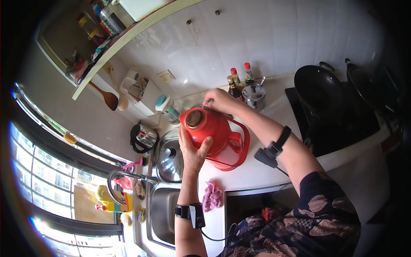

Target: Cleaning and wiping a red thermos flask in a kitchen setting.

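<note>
A red plastic thermos flask (pixel 218 135) with a cork stopper (pixel 194 118) in its mouth is before me on the white counter. My left hand (pixel 193 146) lies against its near left side, thumb and fingers spread around the body. Beyond the flask, my right hand (pixel 218 100) has its fingers bent together at the far side of the flask's shoulder, over something dark and small that is mostly hidden. The flask's side handle (pixel 236 141) points to the right, with nobody's hand on it.
Left are a steel sink (pixel 165 212), a curved faucet (pixel 115 173), a glass pan lid (pixel 170 163) and an electric kettle (pixel 143 138). Sauce bottles (pixel 233 82) and a lidded steel pot (pixel 254 95) stand behind. A wok (pixel 318 90) is right; a pink cloth (pixel 212 196) lies near.
</note>
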Tool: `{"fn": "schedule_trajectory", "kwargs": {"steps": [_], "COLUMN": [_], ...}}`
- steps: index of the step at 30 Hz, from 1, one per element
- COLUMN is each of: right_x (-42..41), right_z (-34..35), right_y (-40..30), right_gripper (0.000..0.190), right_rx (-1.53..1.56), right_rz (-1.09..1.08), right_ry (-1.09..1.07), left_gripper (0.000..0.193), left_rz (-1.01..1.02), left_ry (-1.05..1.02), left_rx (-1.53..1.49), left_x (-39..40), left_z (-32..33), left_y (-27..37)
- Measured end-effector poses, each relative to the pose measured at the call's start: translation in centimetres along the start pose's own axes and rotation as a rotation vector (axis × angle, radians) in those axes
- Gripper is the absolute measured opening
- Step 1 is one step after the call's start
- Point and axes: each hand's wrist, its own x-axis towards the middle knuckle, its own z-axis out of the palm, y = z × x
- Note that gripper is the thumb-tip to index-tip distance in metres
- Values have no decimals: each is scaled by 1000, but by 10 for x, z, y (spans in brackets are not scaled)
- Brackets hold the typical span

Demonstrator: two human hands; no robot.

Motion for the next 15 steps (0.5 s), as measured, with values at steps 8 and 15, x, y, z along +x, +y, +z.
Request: {"fn": "schedule_trajectory", "kwargs": {"steps": [8, 15], "right_x": [-80, -63], "right_z": [3, -4], "right_y": [10, 1], "right_gripper": [7, 6], "right_rx": [-5, -110], "right_rz": [-365, -366], "right_ry": [293, 275], "left_gripper": [89, 90], "left_rz": [-7, -30], "left_ry": [14, 1], "left_rx": [-25, -14], "left_x": [-3, -4], "left_z": [-2, -4], "left_y": [2, 3]}}
